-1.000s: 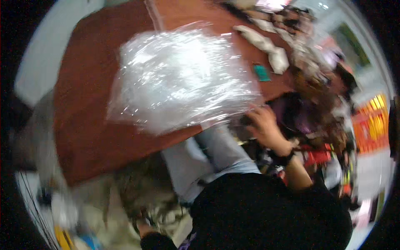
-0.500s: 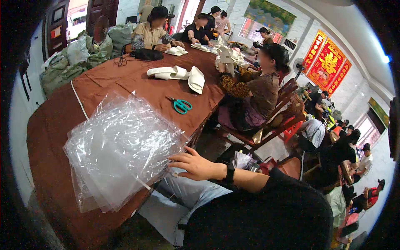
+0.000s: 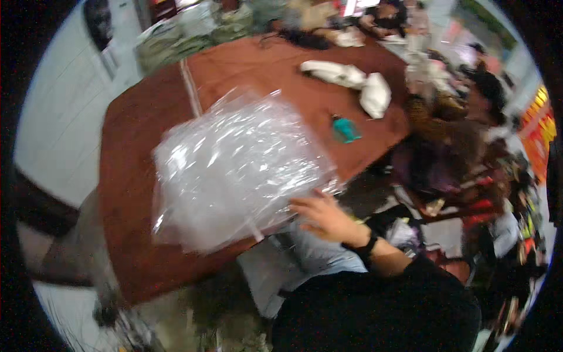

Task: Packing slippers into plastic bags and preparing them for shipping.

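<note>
- My right hand point(image 3: 326, 218) is open, fingers loosely spread, at the near right edge of the clear plastic point(image 3: 234, 170).
- My left hand is out of view.
- The plastic lies on the brown-covered counter point(image 3: 132, 246).

A workshop, it seems, in a crowded room; much of the view is blurred. A large brown-topped bench point(image 3: 146, 111) fills the middle. On its near part lies a pile of clear bags point(image 3: 240, 170); farther right are teal scissors point(image 3: 346, 130) and white slippers point(image 3: 375, 97). Bulging grey-green sacks point(image 3: 176, 47) stand beyond its far left side. One person point(image 3: 440, 144) is at the bench's right side, another point(image 3: 386, 20) at the far end. A red-and-gold banner point(image 3: 538, 132) hangs at far right.
</note>
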`<state>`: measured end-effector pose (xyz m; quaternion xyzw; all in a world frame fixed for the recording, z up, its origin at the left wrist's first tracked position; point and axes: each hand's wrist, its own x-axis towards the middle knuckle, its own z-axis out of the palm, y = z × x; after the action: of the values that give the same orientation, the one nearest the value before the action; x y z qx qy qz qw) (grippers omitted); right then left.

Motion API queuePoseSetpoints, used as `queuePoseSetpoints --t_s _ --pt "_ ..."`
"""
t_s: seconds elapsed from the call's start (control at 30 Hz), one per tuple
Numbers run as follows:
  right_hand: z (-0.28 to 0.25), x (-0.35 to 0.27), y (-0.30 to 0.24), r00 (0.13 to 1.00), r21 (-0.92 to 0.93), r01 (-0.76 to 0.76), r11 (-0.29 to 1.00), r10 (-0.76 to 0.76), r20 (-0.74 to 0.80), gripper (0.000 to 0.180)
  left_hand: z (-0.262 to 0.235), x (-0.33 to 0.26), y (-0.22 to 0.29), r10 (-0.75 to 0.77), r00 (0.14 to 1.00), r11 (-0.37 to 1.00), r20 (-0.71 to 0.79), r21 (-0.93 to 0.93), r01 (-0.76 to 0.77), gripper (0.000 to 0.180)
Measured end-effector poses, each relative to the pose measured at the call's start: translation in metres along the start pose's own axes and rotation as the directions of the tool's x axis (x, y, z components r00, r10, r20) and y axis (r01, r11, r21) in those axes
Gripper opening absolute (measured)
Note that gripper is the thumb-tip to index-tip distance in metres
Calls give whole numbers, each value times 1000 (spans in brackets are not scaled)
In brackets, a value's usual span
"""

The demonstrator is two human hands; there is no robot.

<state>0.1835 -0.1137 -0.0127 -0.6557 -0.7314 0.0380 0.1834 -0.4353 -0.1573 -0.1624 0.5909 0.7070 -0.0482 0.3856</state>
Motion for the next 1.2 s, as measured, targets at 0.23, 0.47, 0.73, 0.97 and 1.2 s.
queuePoseSetpoints --t_s 0.23,0.47,0.73,0.97,1.2 --pt "1 26 -17 997 176 59 983 -48 -66 51 -107 -109 118 -12 993 922 -117 -385 -35 40" --pt "-9 27 -9 986 281 82 956 -38 -160 51 -202 -141 151 342 547 940 -764 289 -183 30" --pt "-21 30 -1 969 254 141 957 -81 -232 56 -297 -72 355 502 264 800 -824 326 -504 26" --pt "-43 30 10 939 293 118 949 -10 -344 58 -270 20 535 718 199 566 -667 393 -725 38" --pt "-47 12 16 937 249 62 967 30 -349 61 -268 116 585 744 98 511 -661 467 -721 32"
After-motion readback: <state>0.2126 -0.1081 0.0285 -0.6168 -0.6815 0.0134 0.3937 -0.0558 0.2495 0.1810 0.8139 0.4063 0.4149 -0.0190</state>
